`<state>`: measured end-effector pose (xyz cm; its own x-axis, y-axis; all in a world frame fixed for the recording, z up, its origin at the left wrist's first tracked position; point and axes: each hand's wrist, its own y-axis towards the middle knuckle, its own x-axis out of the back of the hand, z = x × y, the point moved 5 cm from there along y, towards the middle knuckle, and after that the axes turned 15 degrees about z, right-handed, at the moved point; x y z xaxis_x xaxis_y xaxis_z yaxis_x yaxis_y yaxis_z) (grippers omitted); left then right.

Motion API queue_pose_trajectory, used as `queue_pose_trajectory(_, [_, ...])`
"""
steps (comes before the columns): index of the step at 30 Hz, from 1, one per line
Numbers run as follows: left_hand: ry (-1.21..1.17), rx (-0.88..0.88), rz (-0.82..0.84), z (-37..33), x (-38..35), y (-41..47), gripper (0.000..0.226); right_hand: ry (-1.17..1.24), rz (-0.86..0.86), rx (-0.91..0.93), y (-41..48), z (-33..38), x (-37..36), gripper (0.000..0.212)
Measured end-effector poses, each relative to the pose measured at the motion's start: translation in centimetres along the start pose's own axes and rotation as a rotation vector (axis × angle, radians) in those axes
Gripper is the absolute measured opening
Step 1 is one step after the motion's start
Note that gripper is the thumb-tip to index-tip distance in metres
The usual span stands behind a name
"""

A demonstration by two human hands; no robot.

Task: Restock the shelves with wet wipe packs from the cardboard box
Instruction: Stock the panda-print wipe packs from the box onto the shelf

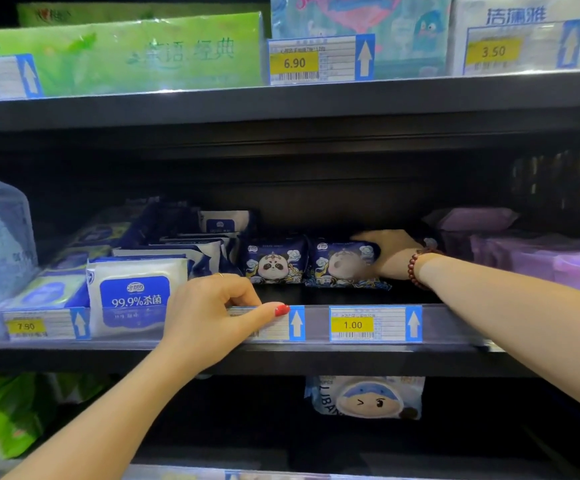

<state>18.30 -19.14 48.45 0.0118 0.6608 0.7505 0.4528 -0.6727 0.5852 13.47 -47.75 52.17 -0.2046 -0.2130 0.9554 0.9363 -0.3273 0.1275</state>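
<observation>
Two dark blue panda-print wet wipe packs stand side by side on the middle shelf (455,327): the left pack (274,263) and the right pack (342,266). My right hand (390,252), with a bead bracelet at the wrist, reaches deep into the shelf and grips the right pack's far end. My left hand (219,311) rests on the shelf's front rail, fingers curled over a price label. The cardboard box is not in view.
White and blue wipe packs (136,296) fill the shelf's left part; purple packs (531,261) lie at the right. Tissue packs (126,53) sit on the shelf above. A cartoon-face pack (368,398) hangs in the lower shelf. A 1.00 price tag (352,324) marks the rail.
</observation>
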Motion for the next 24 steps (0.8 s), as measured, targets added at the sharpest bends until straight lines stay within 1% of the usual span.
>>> queue_pose_trajectory(4, [0.015, 0.002, 0.006, -0.2, 0.1, -0.1, 0.047, -0.039, 0.025, -0.028, -0.3, 0.3, 0.0, 0.076])
queue_pose_trajectory(7, [0.002, 0.051, 0.067, -0.6, 0.1, -0.2, 0.035, -0.137, 0.0, -0.102, -1.3, 0.6, 1.0, 0.076])
queue_pose_trajectory(10, [0.003, 0.062, 0.138, -1.3, 0.5, -0.4, 0.023, -0.181, -0.06, -0.147, -3.8, 1.7, 2.6, 0.069])
queue_pose_trajectory(12, [-0.009, 0.031, 0.134, -2.0, 1.0, -1.0, 0.017, -0.217, -0.117, -0.079, -6.2, 3.3, 3.0, 0.059])
queue_pose_trajectory(15, [0.113, 0.002, 0.136, -3.2, 1.7, -2.9, 0.031, -0.28, -0.194, 0.105, -11.4, 6.8, 1.9, 0.048])
queue_pose_trajectory(17, [0.226, -0.064, 0.133, -4.6, 2.0, -5.0, 0.036, -0.306, -0.202, 0.211, -15.3, 9.0, 0.4, 0.045])
queue_pose_trajectory(20, [0.334, -0.142, 0.161, -6.3, 1.4, -8.8, 0.04, -0.29, -0.251, 0.333, -20.9, 10.8, -2.9, 0.042])
queue_pose_trajectory(22, [0.361, -0.183, 0.167, -6.9, 0.5, -11.5, 0.041, -0.263, -0.238, 0.357, -23.5, 10.9, -6.3, 0.045])
queue_pose_trajectory(24, [0.357, -0.201, 0.181, -7.1, -1.0, -14.3, 0.042, -0.199, -0.212, 0.336, -25.5, 10.5, -10.3, 0.047])
